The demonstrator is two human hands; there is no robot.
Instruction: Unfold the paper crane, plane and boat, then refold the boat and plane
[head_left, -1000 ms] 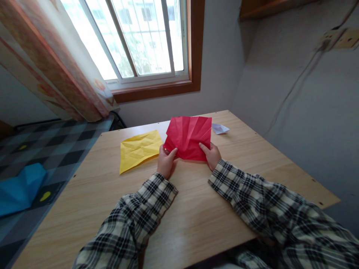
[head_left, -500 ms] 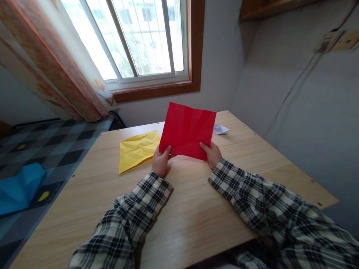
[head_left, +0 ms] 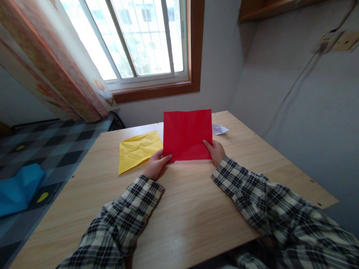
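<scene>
A red sheet of paper is held up over the table, its face toward me and its bottom edge nearly level. My left hand pinches the lower left corner, thumb in front and the other fingers mostly hidden behind. On the right edge, low down, my right hand grips the sheet the same way. Just left of the red sheet lies a creased yellow sheet of paper. A small folded white paper piece rests behind my right hand, partly covered by the red sheet.
The wooden table has its far edge near the wall under a window. To the left, a blue folded paper lies on a checked cloth. A curtain hangs at the left; a cable runs down the right wall.
The red sheet has turned from a tilt to nearly level. My left hand has moved left and slightly down with its corner; my right hand has shifted slightly right.
</scene>
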